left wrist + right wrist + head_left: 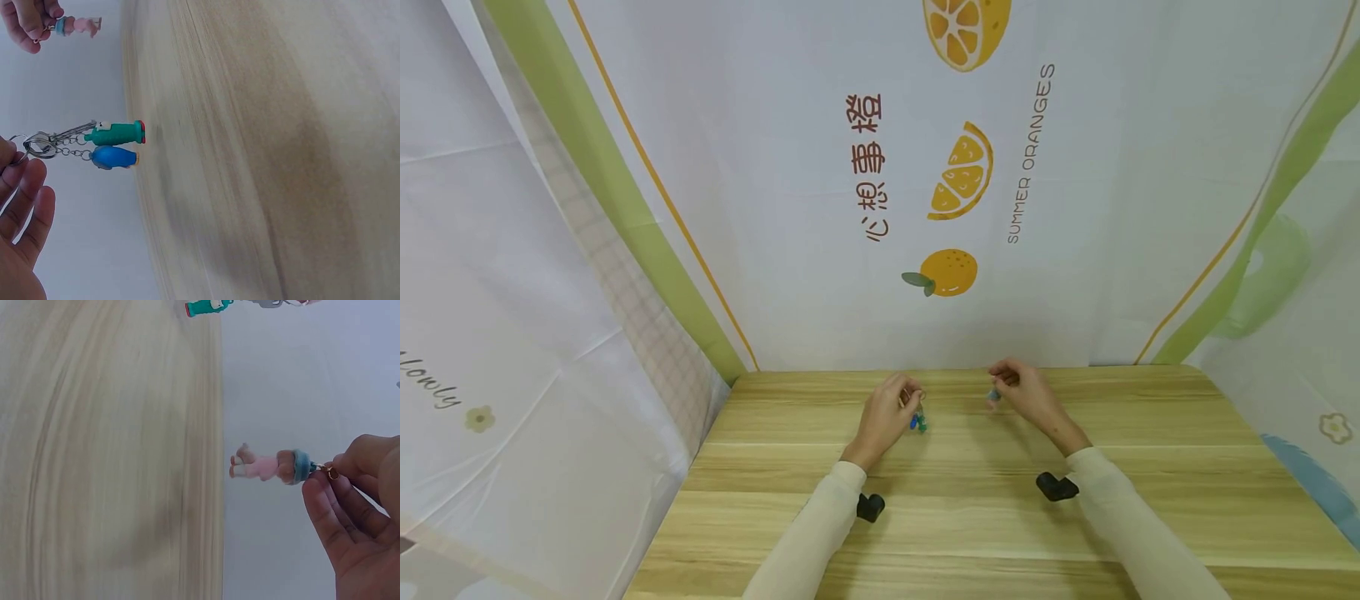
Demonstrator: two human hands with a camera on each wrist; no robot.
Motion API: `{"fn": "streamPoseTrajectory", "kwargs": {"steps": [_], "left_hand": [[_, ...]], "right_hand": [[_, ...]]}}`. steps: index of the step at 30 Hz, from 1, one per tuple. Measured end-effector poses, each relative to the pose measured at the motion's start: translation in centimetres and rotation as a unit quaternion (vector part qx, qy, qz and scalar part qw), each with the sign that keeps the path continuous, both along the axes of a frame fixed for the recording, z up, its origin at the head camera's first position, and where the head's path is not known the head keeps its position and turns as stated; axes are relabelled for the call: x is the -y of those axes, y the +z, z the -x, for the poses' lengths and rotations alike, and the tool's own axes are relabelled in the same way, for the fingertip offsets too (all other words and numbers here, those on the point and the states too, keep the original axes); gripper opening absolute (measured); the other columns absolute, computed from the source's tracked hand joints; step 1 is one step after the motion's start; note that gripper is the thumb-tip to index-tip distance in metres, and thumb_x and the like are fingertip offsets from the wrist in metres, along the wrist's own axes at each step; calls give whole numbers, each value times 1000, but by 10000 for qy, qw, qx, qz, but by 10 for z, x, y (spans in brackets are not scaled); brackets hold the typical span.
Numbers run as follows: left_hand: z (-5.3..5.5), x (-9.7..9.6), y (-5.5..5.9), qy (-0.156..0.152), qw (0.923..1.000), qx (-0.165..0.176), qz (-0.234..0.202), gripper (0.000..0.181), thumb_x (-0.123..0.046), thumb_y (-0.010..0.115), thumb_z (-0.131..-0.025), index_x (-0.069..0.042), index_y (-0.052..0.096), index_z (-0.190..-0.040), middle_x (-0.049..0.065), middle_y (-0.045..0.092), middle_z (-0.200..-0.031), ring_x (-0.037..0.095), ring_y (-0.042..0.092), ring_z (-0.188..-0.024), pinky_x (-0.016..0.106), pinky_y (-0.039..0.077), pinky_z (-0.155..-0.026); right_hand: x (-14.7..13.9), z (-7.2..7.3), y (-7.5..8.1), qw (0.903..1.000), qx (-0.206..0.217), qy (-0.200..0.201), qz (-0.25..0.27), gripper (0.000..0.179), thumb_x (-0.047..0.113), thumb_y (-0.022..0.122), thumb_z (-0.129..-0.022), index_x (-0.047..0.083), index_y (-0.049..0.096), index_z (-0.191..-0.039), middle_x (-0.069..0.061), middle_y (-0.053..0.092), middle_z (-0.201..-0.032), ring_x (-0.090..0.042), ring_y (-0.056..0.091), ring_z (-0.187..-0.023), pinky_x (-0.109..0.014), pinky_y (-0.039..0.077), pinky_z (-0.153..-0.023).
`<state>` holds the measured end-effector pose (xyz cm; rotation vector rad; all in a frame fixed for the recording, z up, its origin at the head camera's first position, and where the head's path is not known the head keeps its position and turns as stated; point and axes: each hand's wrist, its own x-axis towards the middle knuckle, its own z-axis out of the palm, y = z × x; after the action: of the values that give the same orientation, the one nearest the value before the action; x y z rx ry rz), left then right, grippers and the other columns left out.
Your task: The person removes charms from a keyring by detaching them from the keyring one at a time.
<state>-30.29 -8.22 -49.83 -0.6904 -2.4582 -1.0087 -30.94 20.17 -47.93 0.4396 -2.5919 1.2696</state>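
Observation:
Above the far part of the table, the left hand pinches the metal rings of a keychain bunch. From its chains hang a green figure charm and a blue figure charm. Opposite it, the right hand pinches the small gold clasp of a figurine charm with a blue-green cap and pink body. Both hands' charms dangle in the air, apart from each other. The left wrist view also catches the right hand's fingers at its upper corner.
Under the hands lies a wooden table. A white cloth printed with oranges hangs behind its far edge, and more pale cloth hangs at the left. Each wrist carries a black camera mount, one of them the right mount.

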Motion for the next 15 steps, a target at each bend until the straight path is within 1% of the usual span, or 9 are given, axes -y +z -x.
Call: {"fn": "streamPoseTrajectory", "kwargs": {"steps": [3,6,10,15], "left_hand": [[0,0,0,-7,10000,11,-42,5,-13,68,-105,-11,73,-106,0,72,-98,11,66,-81,20,55,-68],[-1,0,1,-27,10000,7,-56,5,-12,68,-105,-11,73,-106,0,72,-99,10,66,-81,20,55,-68],[-1,0,1,-59,10000,1,-57,6,-12,68,-105,-11,73,-107,1,73,-100,11,66,-82,21,55,-69],[-1,1,0,-49,10000,-20,-53,6,-12,68,-105,-11,74,-107,1,73,-101,11,67,-82,20,55,-69]], "right_hand": [[-4,1,1,10000,-65,-31,-20,15,0,64,-103,-4,72,-116,-22,74,-106,-29,71,-93,-35,60,-80],[-8,2,2,9998,-78,-148,-55,14,2,64,-104,-2,72,-114,-18,73,-104,-27,70,-92,-33,59,-79],[-14,3,3,9994,-106,-307,-125,13,5,63,-105,0,72,-113,-17,74,-103,-30,71,-93,-40,60,-82],[-23,5,4,9991,-16,-406,-153,15,6,61,-105,-2,71,-114,-19,74,-107,-36,72,-99,-49,61,-86]]}}
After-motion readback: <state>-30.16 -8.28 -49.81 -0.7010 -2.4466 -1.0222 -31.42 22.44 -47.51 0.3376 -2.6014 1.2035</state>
